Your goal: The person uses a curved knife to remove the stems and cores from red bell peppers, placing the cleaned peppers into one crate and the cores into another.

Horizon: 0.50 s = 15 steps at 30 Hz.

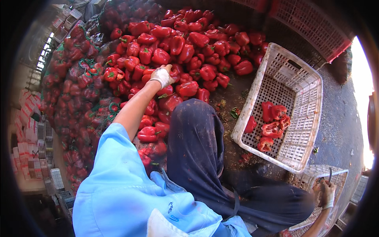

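Note:
My left hand (162,76), in a white glove that leaves the fingertips bare, reaches into a large heap of red bell peppers (193,71). Its thumb and forefinger are apart beside the peppers; the other fingers are partly hidden, and no pepper is lifted. At the lower right, my right hand (327,193), also gloved, is closed around a small knife (330,173) whose thin dark blade points up. That hand is beyond my bent knee, over a pale crate (341,177).
A white plastic crate (252,94) stands tilted right of the heap, holding several cut-open red pepper pieces (272,128). Net sacks of peppers (71,106) are piled at the left. Scraps and a green leaf (235,113) litter the floor. Red crates (308,27) stand behind.

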Tool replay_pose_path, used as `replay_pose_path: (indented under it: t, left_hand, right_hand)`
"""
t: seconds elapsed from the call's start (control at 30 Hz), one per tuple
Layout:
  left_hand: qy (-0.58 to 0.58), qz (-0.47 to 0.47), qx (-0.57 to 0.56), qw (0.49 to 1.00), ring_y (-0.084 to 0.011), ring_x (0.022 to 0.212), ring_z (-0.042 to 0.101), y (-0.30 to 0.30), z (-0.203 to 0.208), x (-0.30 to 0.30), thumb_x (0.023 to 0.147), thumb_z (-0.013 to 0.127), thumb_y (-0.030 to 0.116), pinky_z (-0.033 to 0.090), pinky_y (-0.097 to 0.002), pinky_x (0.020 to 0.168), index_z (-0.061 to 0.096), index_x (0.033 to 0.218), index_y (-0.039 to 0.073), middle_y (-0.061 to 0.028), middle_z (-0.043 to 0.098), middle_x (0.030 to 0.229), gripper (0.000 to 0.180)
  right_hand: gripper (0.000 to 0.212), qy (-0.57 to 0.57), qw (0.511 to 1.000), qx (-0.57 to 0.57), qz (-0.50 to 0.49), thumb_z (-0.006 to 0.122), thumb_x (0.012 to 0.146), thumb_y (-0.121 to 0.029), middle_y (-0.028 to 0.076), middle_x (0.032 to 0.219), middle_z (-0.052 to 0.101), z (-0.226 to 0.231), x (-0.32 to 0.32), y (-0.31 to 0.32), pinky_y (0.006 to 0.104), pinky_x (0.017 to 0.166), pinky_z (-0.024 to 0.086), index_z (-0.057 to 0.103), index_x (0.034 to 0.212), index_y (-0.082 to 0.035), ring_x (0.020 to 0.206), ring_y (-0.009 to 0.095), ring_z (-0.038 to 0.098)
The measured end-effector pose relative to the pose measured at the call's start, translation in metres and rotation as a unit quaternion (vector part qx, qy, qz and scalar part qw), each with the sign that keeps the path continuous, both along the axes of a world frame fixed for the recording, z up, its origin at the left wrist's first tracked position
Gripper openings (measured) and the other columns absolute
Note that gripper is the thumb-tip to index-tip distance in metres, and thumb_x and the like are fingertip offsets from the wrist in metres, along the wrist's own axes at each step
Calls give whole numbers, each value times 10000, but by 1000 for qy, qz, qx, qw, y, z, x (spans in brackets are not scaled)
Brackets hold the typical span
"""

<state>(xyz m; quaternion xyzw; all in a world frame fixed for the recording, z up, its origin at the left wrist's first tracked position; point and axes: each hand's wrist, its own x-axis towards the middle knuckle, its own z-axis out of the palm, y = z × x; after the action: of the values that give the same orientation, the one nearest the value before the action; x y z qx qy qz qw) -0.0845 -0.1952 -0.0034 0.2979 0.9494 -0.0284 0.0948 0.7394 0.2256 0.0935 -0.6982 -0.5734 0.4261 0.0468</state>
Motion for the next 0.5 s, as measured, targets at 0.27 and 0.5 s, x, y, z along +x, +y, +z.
replay_pose_path:
  t: [0.27, 0.5]
  left_hand:
    - [77, -73, -182, 977, -348, 1156, 655, 15, -80, -38, 807, 776, 274, 558, -479, 947, 562, 1282, 93, -170, 600, 1308, 551]
    - [138, -115, -224, 958, -351, 1070, 673, 37, -102, -48, 718, 814, 324, 570, -472, 878, 578, 1288, 74, -178, 599, 1270, 666]
  right_hand:
    - [478, 125, 958, 161, 201, 614, 1030, -345, -58, 765, 533, 78, -178, -12, 178, 390, 299, 563, 1404, -52, 471, -2, 385]
    - [299, -24, 977, -33, 211, 659, 997, -257, -60, 648, 515, 3, -229, -54, 215, 397, 272, 677, 1205, -43, 443, 23, 397]
